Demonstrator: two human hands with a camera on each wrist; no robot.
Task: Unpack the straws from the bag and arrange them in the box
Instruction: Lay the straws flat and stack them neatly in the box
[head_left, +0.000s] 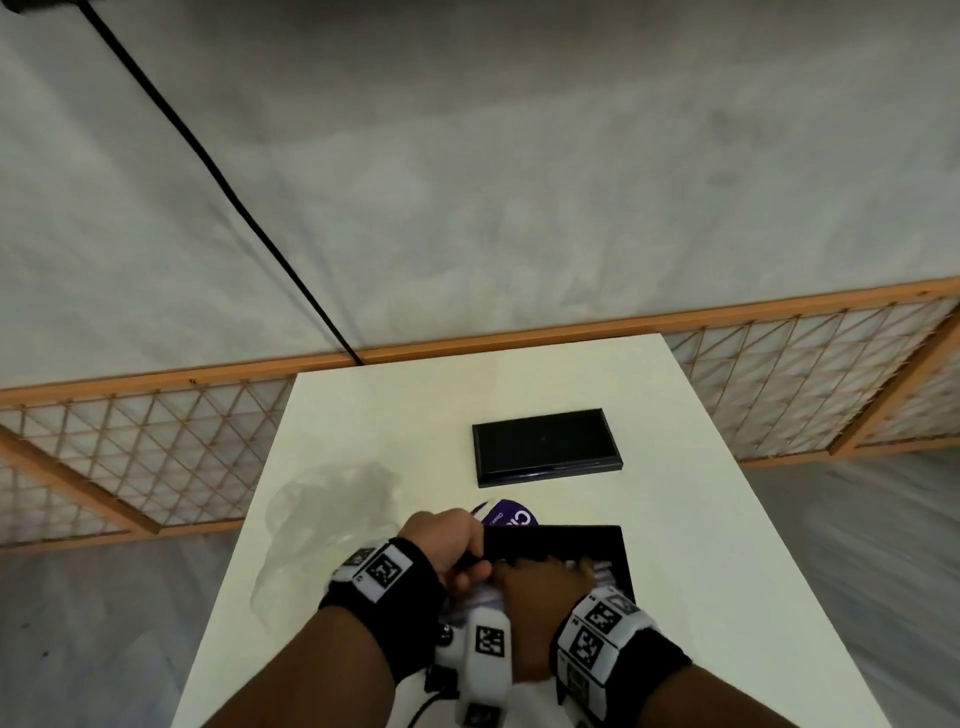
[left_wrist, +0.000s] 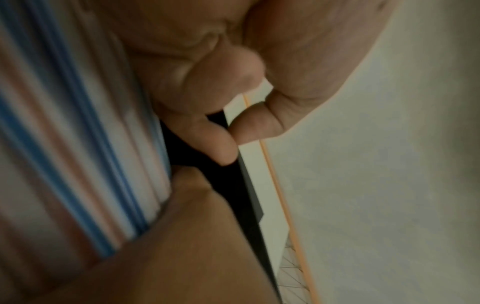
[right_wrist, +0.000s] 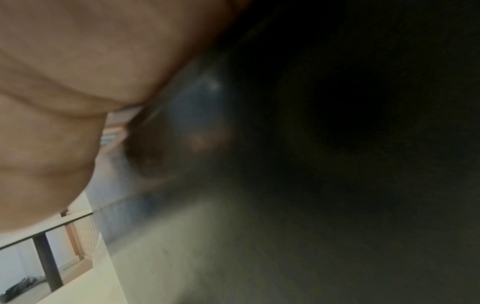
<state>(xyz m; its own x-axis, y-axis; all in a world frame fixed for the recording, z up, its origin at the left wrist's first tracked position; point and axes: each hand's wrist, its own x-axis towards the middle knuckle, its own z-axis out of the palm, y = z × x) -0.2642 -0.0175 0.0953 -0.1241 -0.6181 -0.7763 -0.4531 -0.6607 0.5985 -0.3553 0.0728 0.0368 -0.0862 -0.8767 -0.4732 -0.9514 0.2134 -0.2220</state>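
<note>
The open black box (head_left: 571, 534) sits near the table's front edge. My left hand (head_left: 470, 556) is at the box's left end. The left wrist view shows that hand (left_wrist: 231, 133) with thumb and forefinger pinching the thin black box wall (left_wrist: 249, 195). A bundle of blue, pink and white striped straws (left_wrist: 78, 144) lies lengthwise in the box. My right hand (head_left: 545, 574) lies over the bundle and seems curled round it, hiding most of it. Straw ends (head_left: 610, 569) stick out past its fingers. The right wrist view is mostly dark, showing only the palm (right_wrist: 64, 102).
The black box lid (head_left: 545, 444) lies flat farther back on the white table (head_left: 363, 415). A crumpled clear plastic bag (head_left: 332, 499) lies to the left of my hands. A purple label card (head_left: 511, 514) pokes out behind the box. A wooden lattice screen stands beyond the table.
</note>
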